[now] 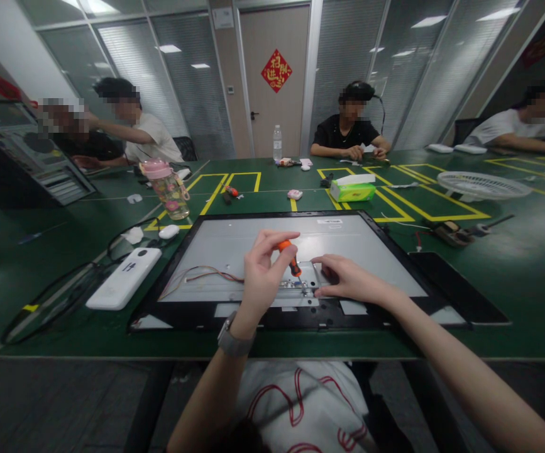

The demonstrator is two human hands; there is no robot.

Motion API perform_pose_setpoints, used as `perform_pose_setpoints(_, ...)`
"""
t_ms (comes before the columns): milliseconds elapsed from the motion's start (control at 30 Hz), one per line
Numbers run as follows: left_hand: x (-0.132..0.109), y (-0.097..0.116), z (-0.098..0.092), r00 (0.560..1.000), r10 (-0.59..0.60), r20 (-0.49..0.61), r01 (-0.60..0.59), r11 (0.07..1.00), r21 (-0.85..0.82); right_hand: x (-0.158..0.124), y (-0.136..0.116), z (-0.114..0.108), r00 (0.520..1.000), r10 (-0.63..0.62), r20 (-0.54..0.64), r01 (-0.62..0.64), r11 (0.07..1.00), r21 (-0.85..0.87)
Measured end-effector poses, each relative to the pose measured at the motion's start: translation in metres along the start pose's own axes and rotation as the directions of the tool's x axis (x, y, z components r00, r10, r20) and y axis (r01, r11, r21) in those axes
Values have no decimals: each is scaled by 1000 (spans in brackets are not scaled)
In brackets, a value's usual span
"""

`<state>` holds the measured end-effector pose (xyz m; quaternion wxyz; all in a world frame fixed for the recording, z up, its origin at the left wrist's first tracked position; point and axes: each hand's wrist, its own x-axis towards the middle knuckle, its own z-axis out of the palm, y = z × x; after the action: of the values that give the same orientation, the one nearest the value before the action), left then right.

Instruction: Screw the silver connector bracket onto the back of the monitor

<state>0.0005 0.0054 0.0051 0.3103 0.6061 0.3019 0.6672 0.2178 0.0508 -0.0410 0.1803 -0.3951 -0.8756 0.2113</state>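
Note:
A flat display panel with a black frame and grey metal back lies on the green table. My left hand grips an orange and black screwdriver, its handle between thumb and fingers. The screwdriver leans, its tip down at a small metal bracket area near the panel's lower middle edge. Beside that spot, my right hand rests with thumb and fingers touching a small plate on the panel; whether it pinches a tiny part I cannot make out. Thin coloured wires run left from there.
Left of the panel lie a white power bank, black cables and a floral bottle. A black slab lies at right. Beyond are a tissue pack, a white fan grille and several people seated around the table.

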Motion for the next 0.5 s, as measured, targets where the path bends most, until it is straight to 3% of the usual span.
perform_pose_setpoints(100, 0, -2, -1, 1000, -8, -27, 8, 1000, 3, 0, -2, -1, 1000, 11, 12, -11, 1000, -10)
perform_pose_setpoints(300, -3, -8, -1, 993, -103, 58, 111, 982, -154, 0, -2, -1, 1000, 8, 12, -8, 1000, -8)
perform_pose_setpoints(500, 0, 0, 1, 1000, 3, -14, -2, 1000, 13, -1, 0, 0, 1000, 4, 0, -4, 1000, 5)
